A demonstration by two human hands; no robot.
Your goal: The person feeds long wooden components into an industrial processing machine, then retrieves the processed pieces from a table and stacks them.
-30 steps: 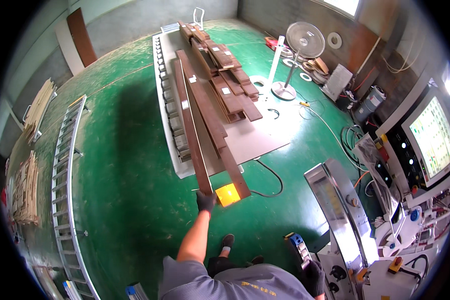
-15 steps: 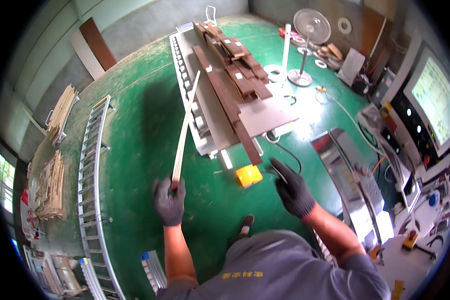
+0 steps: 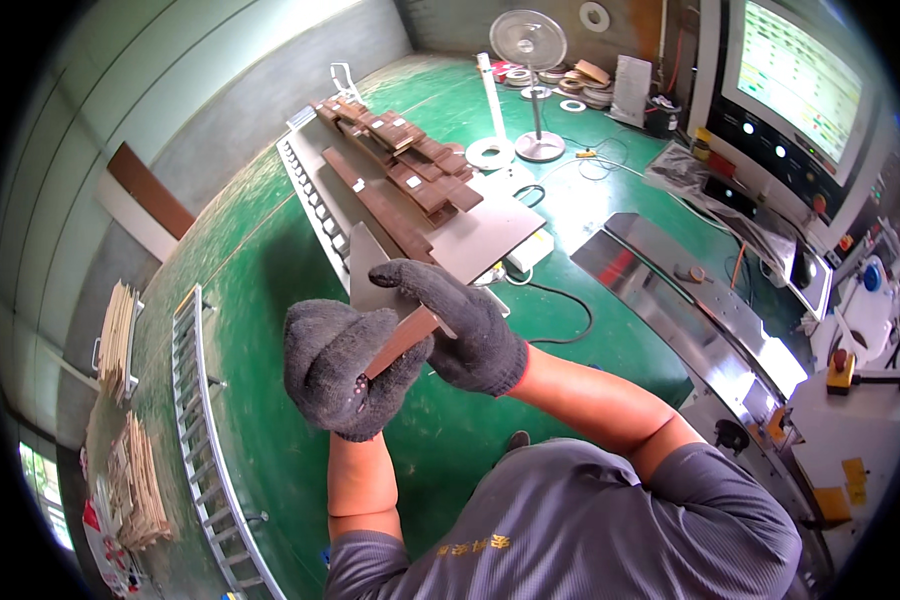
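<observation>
My two hands wear dark grey knit gloves and meet in front of me. My left hand point(image 3: 342, 365) is closed round a narrow board point(image 3: 402, 340), tilted up and seen nearly end-on, with a brown edge and a grey face. At the board's upper end, my right hand point(image 3: 465, 325) is closed, its fingers bent over the board. A thin flat grey piece point(image 3: 444, 322) shows by those fingers against the brown edge; its kind is hard to make out. The gloves hide much of the board.
Beyond my hands stands a long grey table point(image 3: 500, 225) stacked with brown boards point(image 3: 420, 180). At the right are a machine point(image 3: 660, 290) and a lit screen point(image 3: 795, 80). A roller conveyor point(image 3: 205, 430) runs along the left. A fan point(image 3: 528, 45) stands behind; a cable point(image 3: 580, 320) trails on the floor.
My right hand has moved left to the board in my left hand. The board, pointing away before, is now foreshortened and closer. The view has turned right.
</observation>
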